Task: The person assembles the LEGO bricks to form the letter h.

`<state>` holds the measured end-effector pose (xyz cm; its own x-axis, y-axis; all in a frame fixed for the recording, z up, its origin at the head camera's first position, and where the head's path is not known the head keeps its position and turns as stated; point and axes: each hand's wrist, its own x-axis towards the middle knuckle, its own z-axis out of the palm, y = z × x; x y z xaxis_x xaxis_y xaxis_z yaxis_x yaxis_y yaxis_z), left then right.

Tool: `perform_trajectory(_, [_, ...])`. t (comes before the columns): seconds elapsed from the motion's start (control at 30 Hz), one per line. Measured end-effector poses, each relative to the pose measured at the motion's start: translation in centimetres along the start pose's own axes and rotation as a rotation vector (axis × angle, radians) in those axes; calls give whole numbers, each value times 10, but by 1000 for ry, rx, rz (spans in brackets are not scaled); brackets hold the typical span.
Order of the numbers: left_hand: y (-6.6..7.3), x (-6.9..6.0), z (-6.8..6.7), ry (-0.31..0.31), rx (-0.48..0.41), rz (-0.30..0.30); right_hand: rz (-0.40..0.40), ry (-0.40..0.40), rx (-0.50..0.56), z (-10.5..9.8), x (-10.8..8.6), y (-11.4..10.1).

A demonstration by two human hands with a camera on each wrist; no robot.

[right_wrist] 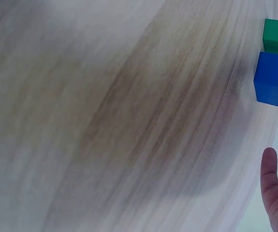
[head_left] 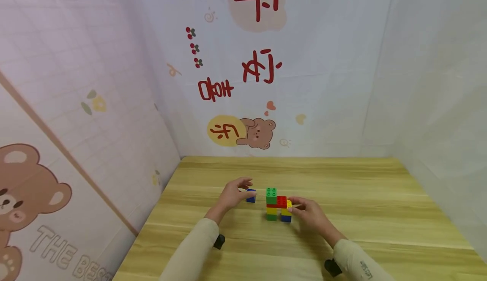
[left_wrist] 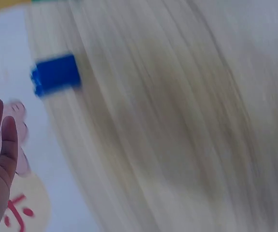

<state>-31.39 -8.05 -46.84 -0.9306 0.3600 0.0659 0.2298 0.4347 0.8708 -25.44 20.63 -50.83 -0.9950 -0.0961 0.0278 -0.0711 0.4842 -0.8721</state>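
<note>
On the table stands a structure of toy building bricks: a green brick [head_left: 271, 195] on top, a red brick [head_left: 282, 201] bridging two columns, and a yellow brick [head_left: 289, 205] over a blue brick [head_left: 286, 218] in the right column. My right hand [head_left: 310, 215] pinches the yellow brick between thumb and index finger; its other visible fingers [right_wrist: 270, 169] are extended. To the left, a loose blue brick [head_left: 250, 196] lies on the table. My left hand [head_left: 232, 194] reaches around it with parted fingers, and the left wrist view shows that brick [left_wrist: 57, 75] apart from the visible fingers.
The wood-grain table [head_left: 236, 255] reaches back to a wall covering [head_left: 327, 82] printed with red characters and a bear. Another printed covering [head_left: 95, 145] hangs on the left. Dark wrist devices [head_left: 219, 241] show under both sleeves.
</note>
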Motion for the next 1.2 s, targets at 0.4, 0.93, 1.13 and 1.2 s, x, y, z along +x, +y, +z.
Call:
perform_trajectory(0.4, [-44,2,-12,-8,47,-101,-18,6,21,7,-3,1])
perform_trajectory(0.93, [-61,10,1,-31,72,-113,-55,-15,-4,6,-3,-1])
perform_trajectory(1.13, [-58,11,2,3,27,-135,-33,-17,-8,2,0,3])
perform_trajectory(1.2, [-57,7,-1,23,22,-126,-19,-14,-1,3,-1,2])
